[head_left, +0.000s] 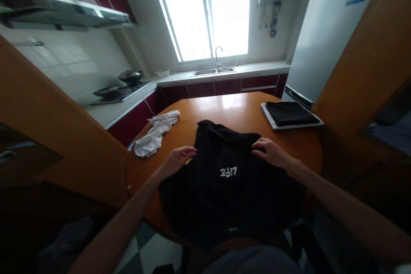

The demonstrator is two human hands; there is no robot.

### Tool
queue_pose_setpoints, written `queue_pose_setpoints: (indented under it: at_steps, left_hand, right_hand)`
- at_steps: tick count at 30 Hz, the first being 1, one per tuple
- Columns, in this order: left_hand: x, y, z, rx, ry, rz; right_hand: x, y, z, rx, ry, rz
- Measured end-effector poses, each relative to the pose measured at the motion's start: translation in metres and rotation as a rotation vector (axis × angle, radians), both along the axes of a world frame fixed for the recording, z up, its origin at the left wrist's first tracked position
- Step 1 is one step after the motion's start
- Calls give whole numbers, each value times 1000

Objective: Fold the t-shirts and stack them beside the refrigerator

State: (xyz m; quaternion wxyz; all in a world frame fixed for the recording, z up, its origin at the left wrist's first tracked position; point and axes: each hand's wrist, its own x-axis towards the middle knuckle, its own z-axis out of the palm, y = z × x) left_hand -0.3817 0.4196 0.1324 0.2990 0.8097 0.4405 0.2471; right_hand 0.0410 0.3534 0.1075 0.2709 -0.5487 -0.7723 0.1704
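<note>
Lying spread on the round wooden table (pixel 231 111), a black T-shirt (pixel 224 180) sits between both hands. Left hand (pixel 178 159) rests on its left edge, fingers curled loosely. Right hand (pixel 272 153) presses its right shoulder, fingers spread. White garment (pixel 156 132) lies left, apart.

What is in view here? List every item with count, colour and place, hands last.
black garment: one, black with white lettering, spread on the near part of the table.
white cloth: one, white, crumpled at the table's left edge.
folded stack: one, a dark piece on a white one, far right of the table.
round table: one, orange-brown wood, centre.
sink: one, metal with tap, under the window.
stove: one, dark, with pans, on the left counter.
fridge: one, pale grey, right.
left hand: one, on the garment's left edge.
right hand: one, on the garment's upper right.
</note>
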Motion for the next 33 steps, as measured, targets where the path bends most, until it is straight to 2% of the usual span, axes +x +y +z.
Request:
queue_pose_setpoints:
  at_steps: [3,5,9,11,13,16,18,21,23,26,28,33]
  left_hand:
    - [0,85,-17,74,-10,291]
    - [3,133,-26,75,4,374]
    - [20,201,-38,33,-6,416]
    - [30,225,-45,-15,-26,401]
    - [40,244,-52,-67,-58,371]
    - [52,264,-61,-118,-122,327]
    - [56,272,-64,-134,-176,310]
    - [56,275,-62,-156,-261,285]
    - [51,274,-55,-182,-310,253]
    - [35,271,-35,-203,-371,208]
    - [23,271,-16,-191,-400,180]
    - [2,278,33,-73,-422,85]
  right_hand:
    - [-13,50,-10,28,-176,-211]
    - [-25,71,-17,-38,-220,-293]
    - [-38,105,-23,-176,-79,-305]
    - [-33,125,-15,-156,-21,-303]
    - [-23,144,-1,-70,99,-324]
    - [-15,160,24,143,365,-287]
    - [-17,154,33,213,409,-114]
    - [-27,124,31,145,209,223]
    - [-30,102,23,75,14,321]
    - [-23,85,15,15,-195,313]
    - [-11,89,19,18,-254,288]
    - [37,137,58,80,-140,199]
